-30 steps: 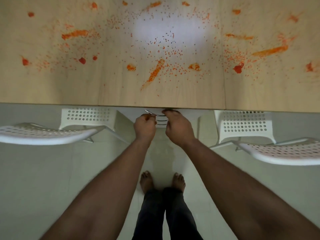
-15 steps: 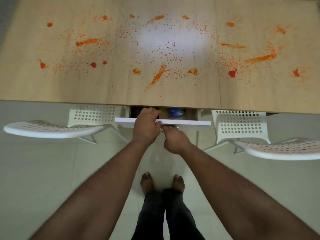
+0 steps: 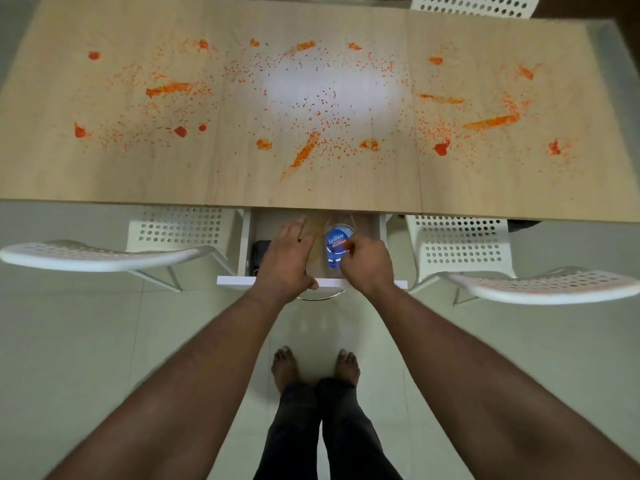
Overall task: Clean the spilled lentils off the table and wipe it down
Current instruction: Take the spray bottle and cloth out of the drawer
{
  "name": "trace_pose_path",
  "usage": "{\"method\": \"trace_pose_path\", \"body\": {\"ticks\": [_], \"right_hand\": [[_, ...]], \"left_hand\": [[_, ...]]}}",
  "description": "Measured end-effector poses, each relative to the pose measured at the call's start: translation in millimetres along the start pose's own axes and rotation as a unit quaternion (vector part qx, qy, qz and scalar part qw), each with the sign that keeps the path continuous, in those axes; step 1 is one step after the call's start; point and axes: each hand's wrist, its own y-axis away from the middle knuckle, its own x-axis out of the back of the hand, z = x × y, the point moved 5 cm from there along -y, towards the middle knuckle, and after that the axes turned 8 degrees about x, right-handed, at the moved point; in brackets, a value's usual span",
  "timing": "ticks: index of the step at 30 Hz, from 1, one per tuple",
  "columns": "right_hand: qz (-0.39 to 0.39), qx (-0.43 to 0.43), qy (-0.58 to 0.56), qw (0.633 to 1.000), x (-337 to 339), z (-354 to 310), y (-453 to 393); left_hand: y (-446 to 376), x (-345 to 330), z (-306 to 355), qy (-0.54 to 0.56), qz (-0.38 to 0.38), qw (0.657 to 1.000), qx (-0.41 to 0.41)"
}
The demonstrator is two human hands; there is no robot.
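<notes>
Orange lentils (image 3: pixel 304 154) lie scattered in streaks, small heaps and loose grains across the whole light wooden table (image 3: pixel 104 181). Under the table's near edge a white drawer (image 3: pixel 235 281) stands pulled out. My left hand (image 3: pixel 287 258) reaches into it with the fingers stretched forward, lying over a yellowish thing that I cannot make out. My right hand (image 3: pixel 369 268) is curled in the drawer's right part, its fingertips on a clear packet with a blue round "Sparkle" label (image 3: pixel 336 242). How far the fingers close round it is partly hidden.
A black object (image 3: pixel 261 251) lies at the drawer's left end. White perforated chairs stand at the left (image 3: pixel 86 254) and right (image 3: pixel 554 284) of me, and another at the table's far side (image 3: pixel 474 5). I stand barefoot on a pale tiled floor (image 3: pixel 69 358).
The drawer has come out from shut to wide open. My left hand left its front edge and went inside, and my right hand moved off the handle onto the packet.
</notes>
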Motion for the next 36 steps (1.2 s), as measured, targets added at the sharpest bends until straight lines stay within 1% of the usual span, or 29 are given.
{"method": "trace_pose_path", "body": {"ticks": [2,5,10,14,16,19,21,23,25,28,30,32,36], "right_hand": [[-0.012,-0.050,-0.022,0.998,-8.9,10.9,-9.9],[-0.044,-0.100,-0.043,0.993,-28.4,22.1,-20.9],[-0.034,-0.136,-0.076,0.987,-52.4,30.3,-26.7],[-0.081,-0.173,-0.089,0.978,-58.9,30.7,-23.2],[-0.084,-0.182,-0.103,0.974,-56.8,28.4,-21.4],[-0.071,-0.182,-0.117,0.974,-48.4,24.4,-19.6],[-0.067,-0.178,-0.118,0.975,-36.1,20.7,-17.5],[-0.067,-0.182,-0.119,0.974,-24.9,22.5,-16.8],[-0.069,-0.174,-0.128,0.974,-15.2,25.8,-16.9],[-0.073,-0.156,-0.131,0.976,2.0,31.3,-17.9],[-0.083,-0.153,-0.145,0.974,16.3,30.1,-17.2],[-0.111,-0.152,-0.153,0.970,27.0,30.4,-14.4],[-0.175,-0.119,-0.130,0.969,37.0,30.9,2.2]], "left_hand": [[1.1,-1.5,3.3,-0.021,0.004,1.000,-0.014],[0.0,-8.7,4.6,-0.045,-0.015,0.998,-0.037],[-3.8,-17.6,-1.1,-0.044,-0.031,0.998,-0.033],[0.8,-20.5,-3.7,-0.022,-0.021,0.999,-0.028],[6.5,-20.6,-5.6,-0.007,-0.022,1.000,-0.021],[15.8,-19.1,-7.7,0.022,-0.032,0.999,0.006],[25.3,-14.6,-10.3,0.055,-0.033,0.997,0.043],[29.7,-18.4,-11.4,0.076,-0.053,0.993,0.076],[34.3,-21.9,-13.3,0.092,-0.062,0.990,0.088],[41.2,-21.8,-13.9,0.099,-0.054,0.989,0.099],[44.0,-21.4,-13.0,0.102,-0.055,0.988,0.104],[45.8,-21.7,-12.5,0.107,-0.053,0.987,0.108],[50.9,-21.6,-15.9,0.137,-0.043,0.982,0.126]]}}
